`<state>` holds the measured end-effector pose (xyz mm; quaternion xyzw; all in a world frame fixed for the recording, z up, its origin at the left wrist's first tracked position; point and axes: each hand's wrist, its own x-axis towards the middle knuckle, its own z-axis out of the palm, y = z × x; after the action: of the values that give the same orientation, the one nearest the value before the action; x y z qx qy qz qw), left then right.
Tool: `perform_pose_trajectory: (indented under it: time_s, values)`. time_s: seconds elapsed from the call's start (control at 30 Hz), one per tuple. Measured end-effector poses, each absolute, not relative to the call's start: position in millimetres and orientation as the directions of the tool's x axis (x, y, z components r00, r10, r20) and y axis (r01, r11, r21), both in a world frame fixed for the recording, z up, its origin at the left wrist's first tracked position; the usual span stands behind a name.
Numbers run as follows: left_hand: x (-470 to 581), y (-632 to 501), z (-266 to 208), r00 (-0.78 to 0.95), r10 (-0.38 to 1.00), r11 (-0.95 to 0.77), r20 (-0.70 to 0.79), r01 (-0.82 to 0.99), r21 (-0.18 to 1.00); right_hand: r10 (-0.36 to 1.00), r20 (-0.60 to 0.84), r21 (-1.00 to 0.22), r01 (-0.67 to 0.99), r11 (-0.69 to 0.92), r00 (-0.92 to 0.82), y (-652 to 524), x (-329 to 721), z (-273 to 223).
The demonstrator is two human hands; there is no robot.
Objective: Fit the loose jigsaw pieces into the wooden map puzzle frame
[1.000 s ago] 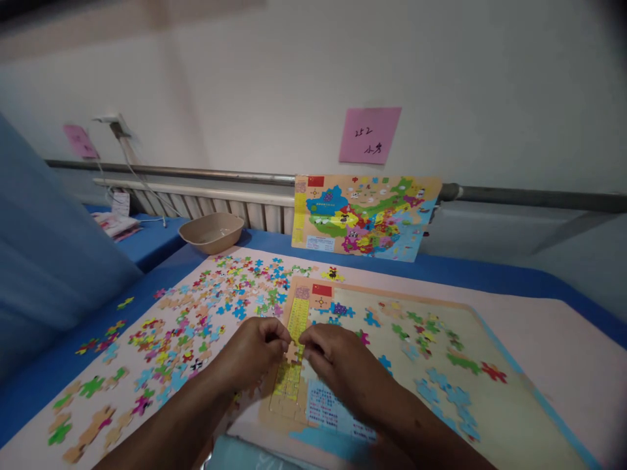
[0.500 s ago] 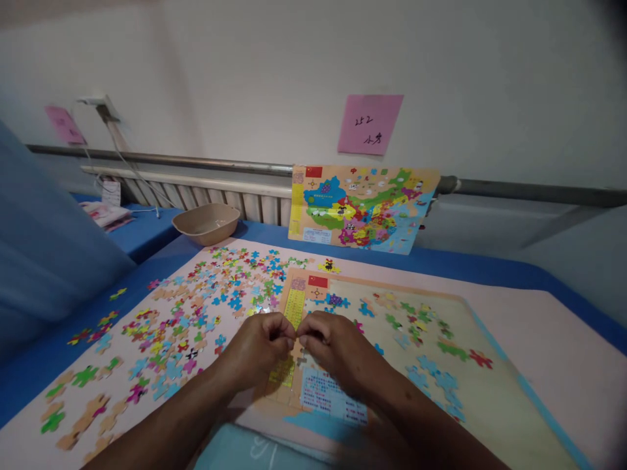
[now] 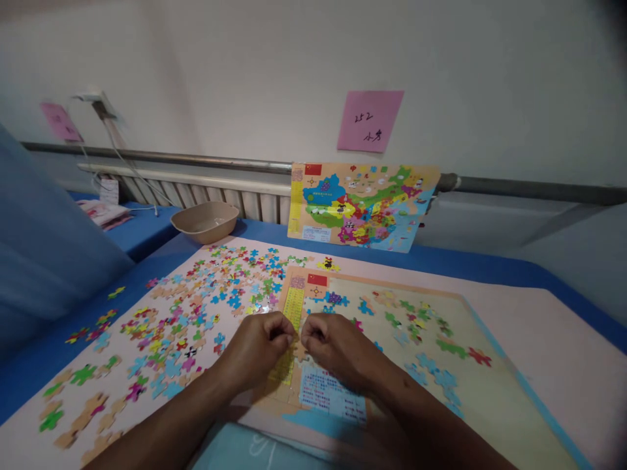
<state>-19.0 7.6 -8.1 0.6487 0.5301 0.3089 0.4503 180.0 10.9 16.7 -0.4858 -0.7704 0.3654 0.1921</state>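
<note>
My left hand (image 3: 264,344) and my right hand (image 3: 330,344) hover side by side over the left part of the jigsaw board (image 3: 490,391), a small gap between them. Both have thumb and fingers pinched together; whatever they hold, if anything, is hidden. Under them lie the yellow text strip (image 3: 294,307) and the white text panel (image 3: 333,395) of the partly assembled puzzle. The flag corner (image 3: 317,280) is in place at the top left. Loose blue pieces (image 3: 435,373) and a red piece (image 3: 479,356) rest inside the frame on the right.
Many loose puzzle pieces (image 3: 183,326) spread across the pink sheet on the left, a few on the blue bed surface (image 3: 29,385). A beige basin (image 3: 206,223) stands at the back left. The reference map picture (image 3: 362,205) leans against the wall rail (image 3: 529,189).
My two hands have drawn slightly apart at the fingertips, the right one moving a little to the right. The camera view has shifted slightly.
</note>
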Motion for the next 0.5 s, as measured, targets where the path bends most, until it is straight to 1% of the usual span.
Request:
perform_pose_trajectory:
  time_s: [0.1, 0.23, 0.5]
  values:
    - [-23.4, 10.9, -4.7, 0.21, 0.977, -0.064, -0.034, 0.439, 0.896, 0.891, -0.082, -0.743, 0.623, 0.244, -0.447, 10.9, 181.9, 18.8]
    - [-26.0, 14.2, -4.5, 0.191, 0.981, -0.06, -0.032, 0.459, 0.887, 0.892, -0.105, -0.726, 0.647, 0.234, -0.44, 10.8, 181.4, 20.3]
    - [-25.7, 14.2, -5.2, 0.211, 0.977, -0.071, -0.033, 0.464, 0.883, 0.89, -0.086, -0.702, 0.661, 0.265, -0.449, 10.2, 177.2, 13.5]
